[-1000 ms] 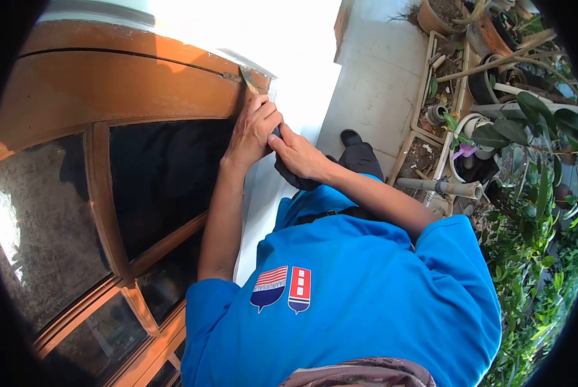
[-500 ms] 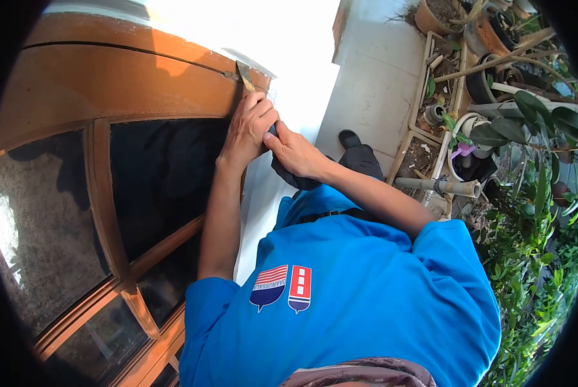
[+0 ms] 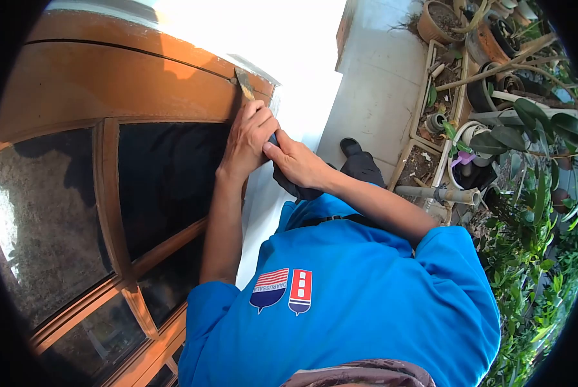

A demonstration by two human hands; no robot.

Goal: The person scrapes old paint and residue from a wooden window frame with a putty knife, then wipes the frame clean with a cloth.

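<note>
A scraper (image 3: 244,84) with a worn, stained metal blade rests against the orange-brown wooden frame (image 3: 140,80), close to the dark seam near its corner. My left hand (image 3: 249,134) is closed around the scraper, fingers near the base of the blade. Just behind it, my right hand (image 3: 295,160) is wrapped on what looks like the dark rear of the handle, its thumb touching the left hand. Both hands cover most of the handle.
Dark glass panes (image 3: 166,180) set between wooden bars lie to the left. A bright white wall (image 3: 289,64) adjoins the frame. On the right, past the tiled walkway (image 3: 382,84), are planter boxes (image 3: 424,161), pots (image 3: 440,22), a pipe (image 3: 447,195) and leafy plants (image 3: 527,277).
The view has shifted slightly. Both hands keep their grip, and the scraper's blade stays near the seam, sitting slightly lower in the picture.
</note>
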